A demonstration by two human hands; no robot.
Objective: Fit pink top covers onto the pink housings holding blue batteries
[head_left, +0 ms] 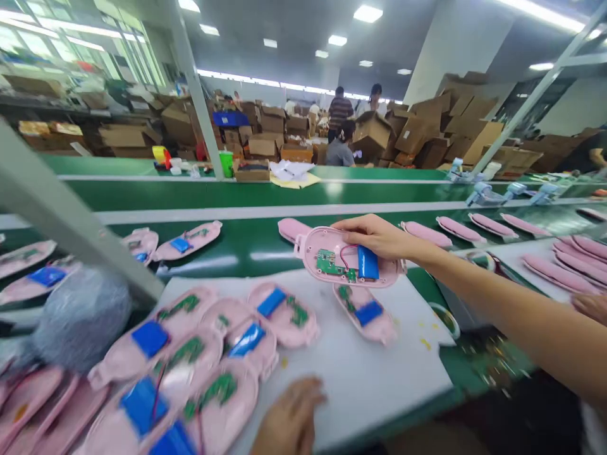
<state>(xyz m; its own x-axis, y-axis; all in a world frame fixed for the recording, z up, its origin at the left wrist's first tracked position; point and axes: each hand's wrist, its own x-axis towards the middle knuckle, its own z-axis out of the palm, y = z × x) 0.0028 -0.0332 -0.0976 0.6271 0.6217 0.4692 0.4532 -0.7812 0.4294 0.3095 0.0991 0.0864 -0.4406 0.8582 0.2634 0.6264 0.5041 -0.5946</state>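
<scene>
My right hand (372, 235) grips the upper edge of a pink shell (351, 258), tilted so its inside shows a green circuit board, a red wire and a blue battery. Below, my left hand (290, 414) is above the white sheet (341, 392), holding nothing, its fingers loosely bent and slightly blurred. Just under the held shell lies another pink shell (365, 313) with board and battery. Several similar shells spread to the left, among them one (284, 315) near the middle and an overlapping group (184, 354) nearer to me.
Closed pink pieces (459, 230) line the green belt (237, 253). A fuzzy grey ball (83, 316) and a metal post (80, 215) stand left. Another person's hand (590, 306) is at the right edge, by more pink pieces. Cardboard boxes and people are beyond.
</scene>
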